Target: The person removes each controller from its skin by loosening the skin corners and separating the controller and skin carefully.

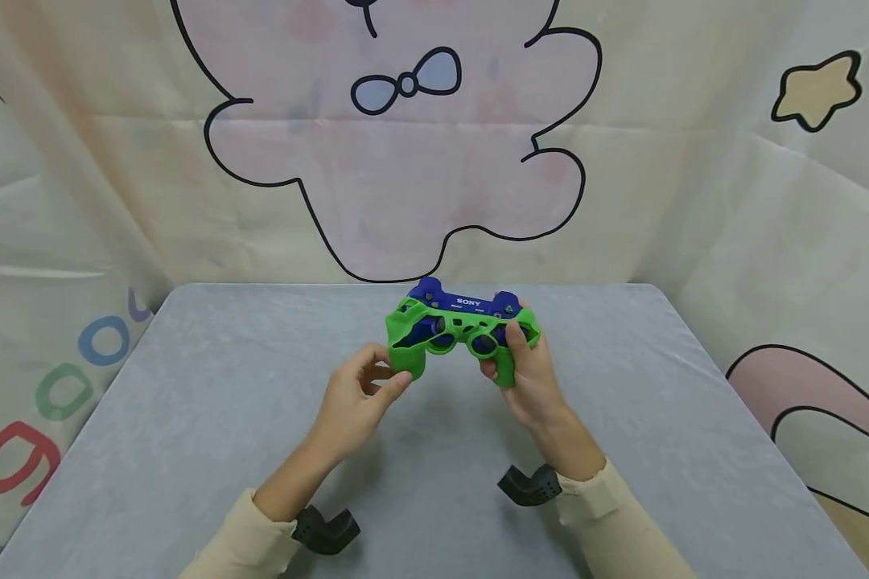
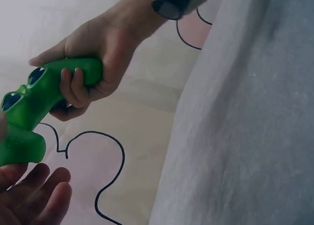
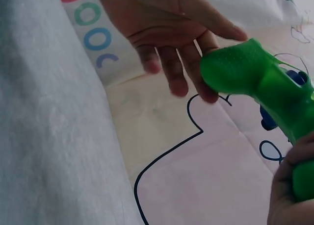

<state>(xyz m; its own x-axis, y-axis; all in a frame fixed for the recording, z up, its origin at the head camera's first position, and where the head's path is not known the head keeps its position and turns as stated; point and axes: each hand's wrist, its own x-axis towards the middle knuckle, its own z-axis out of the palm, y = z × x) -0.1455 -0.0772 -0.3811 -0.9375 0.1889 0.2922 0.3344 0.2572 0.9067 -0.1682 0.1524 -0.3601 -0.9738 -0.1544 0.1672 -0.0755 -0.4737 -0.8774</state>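
Note:
A blue game controller [image 1: 471, 303] marked SONY sits partly within a green rubbery cover [image 1: 408, 328], held up above the table. Its blue upper part shows above the cover's edge, and darker blue shows through the cover's openings. My right hand [image 1: 533, 378] grips the right handle, thumb on the front and fingers curled behind it, as the left wrist view also shows. With thumb and forefinger, my left hand [image 1: 358, 396] lightly pinches the end of the left handle [image 3: 230, 70]. In the right wrist view its other fingers hang loosely apart from the cover.
A grey cloth-covered table [image 1: 188, 418] lies beneath both hands. Behind it hangs a pale curtain [image 1: 659, 121] with cartoon outlines. Black wrist cameras are strapped on the left wrist [image 1: 326, 531] and the right wrist [image 1: 530, 486].

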